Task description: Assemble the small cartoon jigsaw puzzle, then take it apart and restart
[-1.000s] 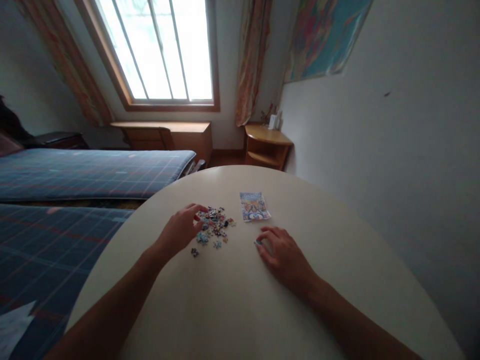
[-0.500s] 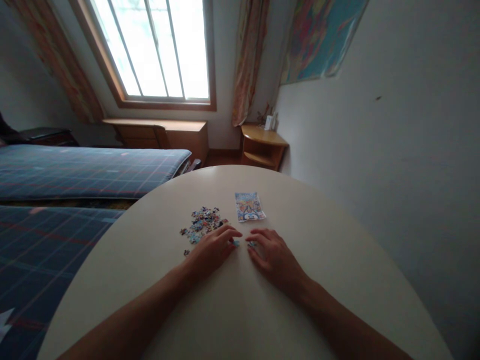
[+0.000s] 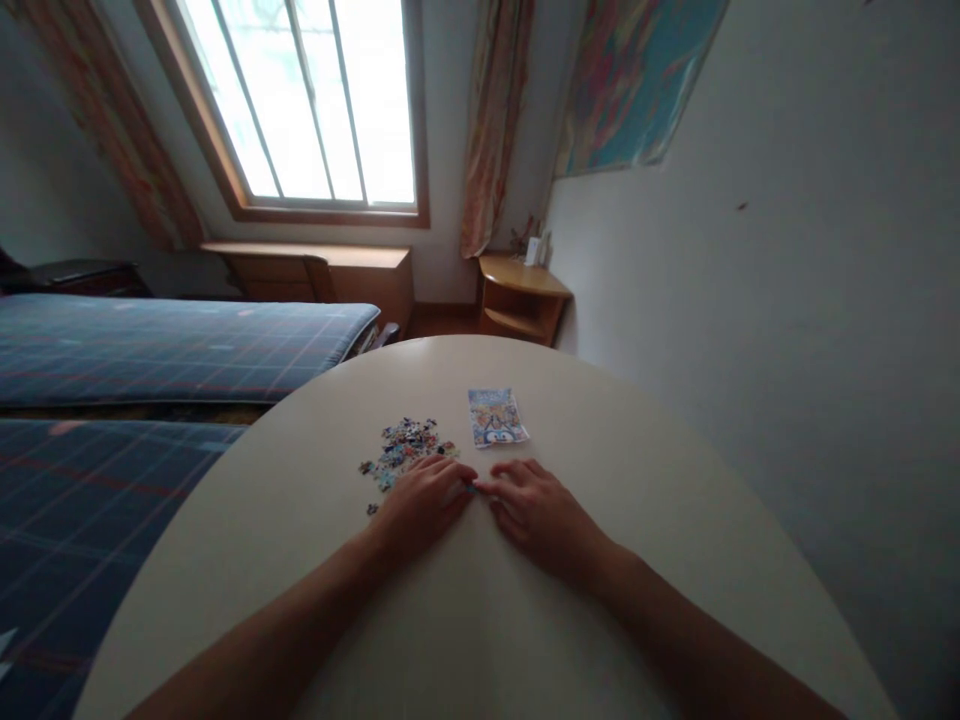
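My left hand (image 3: 427,492) rests on the table just in front of a loose pile of jigsaw puzzle pieces (image 3: 405,450). Its fingers are closed on a small light-blue puzzle piece (image 3: 472,489), mostly covered by the fingertips. My right hand (image 3: 531,505) lies opposite, its fingers bent and closed, with the index fingertip meeting the left hand's at that piece. Whatever else sits under the right fingers is hidden. Beyond the hands lies a printed picture sheet (image 3: 497,418) with a blue cartoon figure. One stray puzzle piece (image 3: 372,509) sits left of my left wrist.
The round cream table (image 3: 637,440) fills the foreground. A bed with a plaid mattress (image 3: 187,345) stands to the left, a white wall (image 3: 787,330) to the right. Behind are a desk (image 3: 367,258) under the window and a wooden corner shelf (image 3: 521,272).
My right hand has moved left, bringing its index fingertip against my left fingertips. The blue piece seen under the right fingers is now hidden. The view has shifted slightly.
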`<action>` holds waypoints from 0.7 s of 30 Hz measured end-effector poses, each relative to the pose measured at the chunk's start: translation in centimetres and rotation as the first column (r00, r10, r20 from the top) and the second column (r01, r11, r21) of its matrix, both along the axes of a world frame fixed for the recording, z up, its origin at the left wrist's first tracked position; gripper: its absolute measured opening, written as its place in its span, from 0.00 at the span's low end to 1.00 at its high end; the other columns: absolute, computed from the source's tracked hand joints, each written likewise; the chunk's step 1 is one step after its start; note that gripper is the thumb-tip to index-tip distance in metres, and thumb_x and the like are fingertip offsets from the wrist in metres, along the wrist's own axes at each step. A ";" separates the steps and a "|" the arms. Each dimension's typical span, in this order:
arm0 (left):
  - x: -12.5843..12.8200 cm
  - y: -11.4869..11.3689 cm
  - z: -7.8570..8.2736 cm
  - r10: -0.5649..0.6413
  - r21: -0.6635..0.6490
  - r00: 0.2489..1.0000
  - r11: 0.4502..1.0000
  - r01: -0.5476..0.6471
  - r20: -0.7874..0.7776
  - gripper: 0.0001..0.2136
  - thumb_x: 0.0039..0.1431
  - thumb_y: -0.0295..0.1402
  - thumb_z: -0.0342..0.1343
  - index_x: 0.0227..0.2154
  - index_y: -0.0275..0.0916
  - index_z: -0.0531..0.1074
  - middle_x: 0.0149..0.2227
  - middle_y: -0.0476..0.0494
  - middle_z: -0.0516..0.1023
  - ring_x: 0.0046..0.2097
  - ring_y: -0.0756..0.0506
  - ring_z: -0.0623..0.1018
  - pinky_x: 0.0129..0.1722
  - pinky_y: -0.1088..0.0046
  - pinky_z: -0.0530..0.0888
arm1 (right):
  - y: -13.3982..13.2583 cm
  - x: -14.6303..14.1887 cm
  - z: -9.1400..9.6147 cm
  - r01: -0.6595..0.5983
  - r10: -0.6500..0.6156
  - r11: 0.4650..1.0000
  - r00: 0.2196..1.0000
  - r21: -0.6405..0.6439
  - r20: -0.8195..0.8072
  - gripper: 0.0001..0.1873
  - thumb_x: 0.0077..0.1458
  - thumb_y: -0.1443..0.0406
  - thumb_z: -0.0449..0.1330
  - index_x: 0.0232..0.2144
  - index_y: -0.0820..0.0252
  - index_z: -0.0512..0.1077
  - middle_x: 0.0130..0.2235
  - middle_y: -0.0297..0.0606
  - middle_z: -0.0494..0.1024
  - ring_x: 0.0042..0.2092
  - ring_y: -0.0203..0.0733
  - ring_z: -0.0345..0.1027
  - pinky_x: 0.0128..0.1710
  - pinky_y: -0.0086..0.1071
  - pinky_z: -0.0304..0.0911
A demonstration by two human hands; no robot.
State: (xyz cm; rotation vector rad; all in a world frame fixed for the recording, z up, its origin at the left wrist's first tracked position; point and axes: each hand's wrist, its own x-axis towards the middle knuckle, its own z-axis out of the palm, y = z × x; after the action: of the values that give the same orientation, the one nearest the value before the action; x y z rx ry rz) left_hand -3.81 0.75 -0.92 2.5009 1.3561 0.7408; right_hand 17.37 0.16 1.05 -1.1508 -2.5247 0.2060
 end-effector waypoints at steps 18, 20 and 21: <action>-7.5 1.2 3.8 0.450 -0.119 0.826 0.851 -0.512 -0.339 0.10 0.62 0.35 0.51 0.40 0.41 0.76 0.42 0.41 0.79 0.44 0.40 0.77 0.44 0.66 0.71 | 0.3 1.0 -0.7 -0.039 0.033 0.998 0.994 -0.058 -0.100 0.21 0.60 0.66 0.56 0.56 0.53 0.68 0.54 0.43 0.72 0.56 0.46 0.63 0.59 0.45 0.60; -8.3 1.0 4.5 0.448 -0.180 0.801 0.818 -0.546 -0.396 0.09 0.62 0.35 0.52 0.39 0.42 0.76 0.42 0.42 0.80 0.43 0.40 0.78 0.40 0.67 0.71 | 0.4 1.1 -0.7 -0.040 0.034 0.997 0.994 -0.063 -0.100 0.20 0.60 0.66 0.56 0.55 0.53 0.69 0.54 0.43 0.72 0.57 0.46 0.63 0.59 0.46 0.60; -8.5 0.9 4.8 0.452 -0.200 0.793 0.804 -0.561 -0.409 0.09 0.61 0.35 0.52 0.39 0.42 0.76 0.42 0.43 0.80 0.43 0.41 0.79 0.39 0.68 0.70 | 0.4 1.1 -0.7 -0.040 0.033 0.997 0.995 -0.063 -0.098 0.20 0.60 0.66 0.56 0.55 0.54 0.69 0.54 0.43 0.72 0.57 0.46 0.63 0.59 0.46 0.60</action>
State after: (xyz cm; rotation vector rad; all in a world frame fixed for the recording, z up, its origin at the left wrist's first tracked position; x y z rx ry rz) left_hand -12.28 1.69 3.87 2.0745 2.1384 0.1273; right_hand 18.44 0.54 0.31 -1.0919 -2.4717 0.3465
